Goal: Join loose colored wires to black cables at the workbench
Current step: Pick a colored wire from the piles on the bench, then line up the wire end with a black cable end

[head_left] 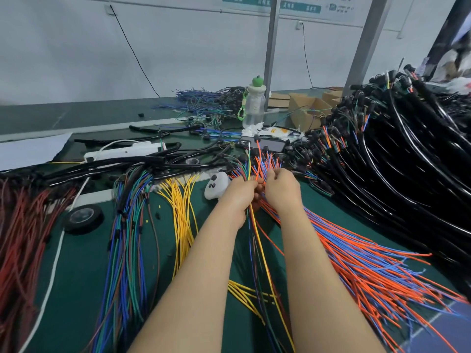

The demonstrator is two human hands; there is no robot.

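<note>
1. Two hands at centre: left hand (240, 193) and right hand (281, 189).
2. One mixed wire bundle (251, 225), gripped by the left hand.
3. One black tape roll (82, 219), 9 o'clock.
4. One clear water bottle (254, 105), 12 o'clock.
5. One white power strip (122, 151), 10 o'clock.
6. One white controller (216, 186), carrying two dark buttons.
7. Two grey posts (271, 47), 12 to 1 o'clock.
8. Four near wire heaps on the tabletop (76, 289), strands too many to count: red wires (23, 238), blue-green wires (127, 238), yellow wires (182, 212), orange and blue wires (369, 271).
9. Black cables (407, 161), 3 o'clock: one heap, uncountable.

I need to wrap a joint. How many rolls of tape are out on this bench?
1. A black tape roll lies flat at the left, between the red wires and the blue and green wire bundle. More may lie buried out of sight.
</note>
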